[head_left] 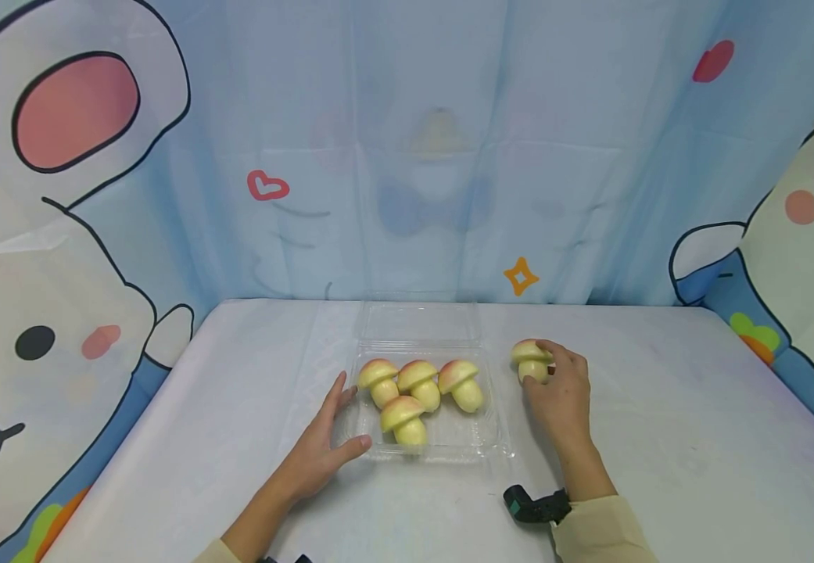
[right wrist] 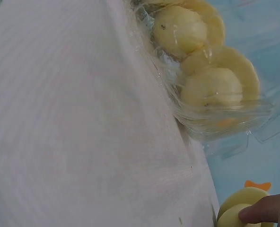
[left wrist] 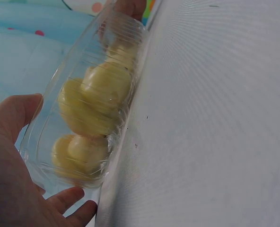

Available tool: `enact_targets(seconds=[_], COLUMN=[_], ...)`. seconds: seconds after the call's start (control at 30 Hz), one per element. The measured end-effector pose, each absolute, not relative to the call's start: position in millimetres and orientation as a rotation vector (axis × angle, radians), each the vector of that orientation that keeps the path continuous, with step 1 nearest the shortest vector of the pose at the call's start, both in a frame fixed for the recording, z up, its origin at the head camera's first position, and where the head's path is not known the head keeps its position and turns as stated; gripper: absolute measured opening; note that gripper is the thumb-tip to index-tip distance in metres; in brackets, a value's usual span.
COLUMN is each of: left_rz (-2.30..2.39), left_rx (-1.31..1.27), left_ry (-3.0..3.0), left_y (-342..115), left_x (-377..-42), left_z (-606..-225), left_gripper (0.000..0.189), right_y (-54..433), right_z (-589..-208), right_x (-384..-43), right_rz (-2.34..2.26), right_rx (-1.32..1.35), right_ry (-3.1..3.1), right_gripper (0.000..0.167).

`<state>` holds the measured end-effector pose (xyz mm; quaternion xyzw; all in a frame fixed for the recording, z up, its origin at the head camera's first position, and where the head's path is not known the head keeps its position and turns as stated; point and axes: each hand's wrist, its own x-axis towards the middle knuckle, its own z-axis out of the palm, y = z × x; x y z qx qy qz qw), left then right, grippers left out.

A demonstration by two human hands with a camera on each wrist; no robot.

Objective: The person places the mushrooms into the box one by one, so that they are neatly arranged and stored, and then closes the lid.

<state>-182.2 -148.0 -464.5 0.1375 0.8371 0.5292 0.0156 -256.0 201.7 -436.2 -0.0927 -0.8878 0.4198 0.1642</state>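
Note:
A clear plastic clamshell box (head_left: pixel 463 432) stands with its lid raised at the back. Inside lie several yellow mushroom-shaped pieces (head_left: pixel 405 421) with pink-tinged caps, also visible through the wall as pale yellow mushrooms (left wrist: pixel 107 87). Along the box's left side is my left hand (head_left: pixel 318 453), fingers and thumb spread at its edge. To the right of the box, my right hand (head_left: pixel 563 395) pinches another yellow mushroom (head_left: pixel 529 356) between thumb and fingers, at the table surface. In the right wrist view the thumb (right wrist: pixel 267 208) presses on that mushroom's pale stem.
The box's transparent lid (head_left: pixel 417 322) leans back near the curtain. A white cloth covers the table (head_left: pixel 695 422). Behind it hangs a light blue curtain (head_left: pixel 435 70) with cartoon animals. A black wrist device (head_left: pixel 536 506) is strapped at the right wrist.

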Motion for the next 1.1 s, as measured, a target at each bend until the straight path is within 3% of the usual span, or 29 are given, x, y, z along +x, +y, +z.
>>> enact_targets(seconds=[1.1], left_rz=[1.657], left_rx=[0.404], left_ry=[2.584], left_y=[-149], left_x=[-182], left_z=[-464], left_gripper=[0.099], right_y=[205], right_z=[-420], right_x=[-252], right_rz=[1.225], right_rx=[-0.226], right_ry=[-2.486], right_gripper=[0.06])
